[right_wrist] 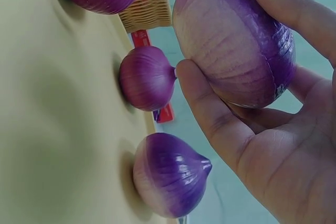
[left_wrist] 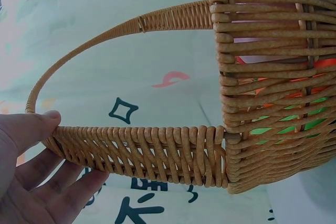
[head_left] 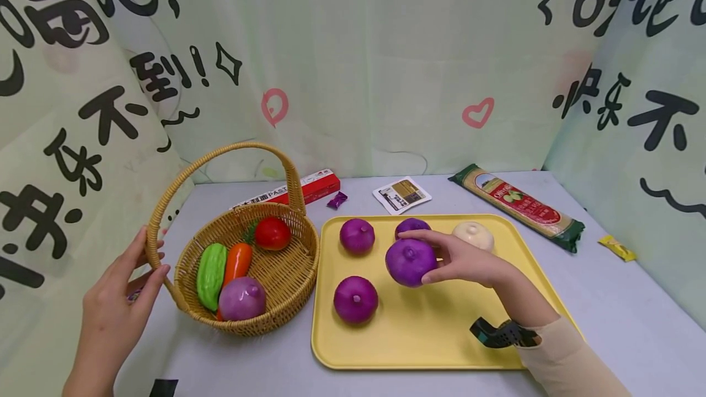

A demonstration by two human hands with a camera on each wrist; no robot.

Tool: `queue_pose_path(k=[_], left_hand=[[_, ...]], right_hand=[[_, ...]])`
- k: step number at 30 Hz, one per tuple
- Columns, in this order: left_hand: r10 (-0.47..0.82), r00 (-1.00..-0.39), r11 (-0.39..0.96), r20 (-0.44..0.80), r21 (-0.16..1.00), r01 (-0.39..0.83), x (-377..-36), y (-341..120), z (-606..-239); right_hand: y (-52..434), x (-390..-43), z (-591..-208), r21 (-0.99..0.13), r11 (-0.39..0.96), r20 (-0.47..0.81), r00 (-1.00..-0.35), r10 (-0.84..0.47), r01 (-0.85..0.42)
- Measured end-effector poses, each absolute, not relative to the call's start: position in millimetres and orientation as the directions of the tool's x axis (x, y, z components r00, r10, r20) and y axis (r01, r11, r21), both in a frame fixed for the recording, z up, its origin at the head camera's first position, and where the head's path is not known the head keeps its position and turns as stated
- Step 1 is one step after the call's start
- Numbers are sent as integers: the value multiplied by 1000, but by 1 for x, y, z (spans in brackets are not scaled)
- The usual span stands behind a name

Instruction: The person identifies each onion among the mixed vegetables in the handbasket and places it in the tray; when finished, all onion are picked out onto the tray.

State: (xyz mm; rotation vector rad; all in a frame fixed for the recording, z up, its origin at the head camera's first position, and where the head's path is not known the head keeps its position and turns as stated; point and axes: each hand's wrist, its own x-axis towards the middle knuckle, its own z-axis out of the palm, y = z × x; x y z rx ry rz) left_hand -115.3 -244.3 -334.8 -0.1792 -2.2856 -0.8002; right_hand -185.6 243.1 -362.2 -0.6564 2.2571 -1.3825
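Purple onion [head_left: 409,262], one item: I am seeing it gripped in the right hand [head_left: 469,260], thumb and fingers curling round it, and it is hanging clear of the yellow tray [head_left: 419,336], above the tray's middle. In the right wrist view the same onion [right_wrist: 233,38] is sitting between the thumb and the fingers [right_wrist: 294,9], lifted off the tray surface. Three more purple onions are lying on the tray: one at the back left [head_left: 356,236], one at the front left [head_left: 355,299], and one at the back [head_left: 410,225], partly hidden behind the held one. A white onion [head_left: 474,234] is lying at the back of the tray, just beyond the right hand. Wicker basket [head_left: 292,280], one item, standing just left of the tray: the left hand [head_left: 118,299] is touching its handle [head_left: 165,201] low on the left side, thumb pressing on the rim, fingers nearly straight and not wrapped round it. Inside the basket I am counting a green gourd [head_left: 212,274], a carrot [head_left: 237,262], a tomato [head_left: 273,233] and another purple onion [head_left: 242,299]. Behind, on the grey table [head_left: 618,299], a red box [head_left: 309,187], a small card [head_left: 401,193], a purple sweet [head_left: 336,200], a packet of spaghetti [head_left: 518,204] and a yellow sachet [head_left: 618,248] are lying.
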Motion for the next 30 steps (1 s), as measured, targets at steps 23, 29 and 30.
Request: queue_pose_path(k=[23,29,30], left_hand=[[-96,-752,796,652,504,335,-116,-245,-336],[-79,-747,796,660,493,352,-117,-246,-336],[-81,-747,796,660,494,350,-117,-246,-336]], right_hand=[[261,-169,-400,-874,453,-162,-771,-615,-177],[264,-168,-403,-866,480,-227,-742,-630,-143],[264,-168,-403,-862,486,-231,-741,-630,-144]])
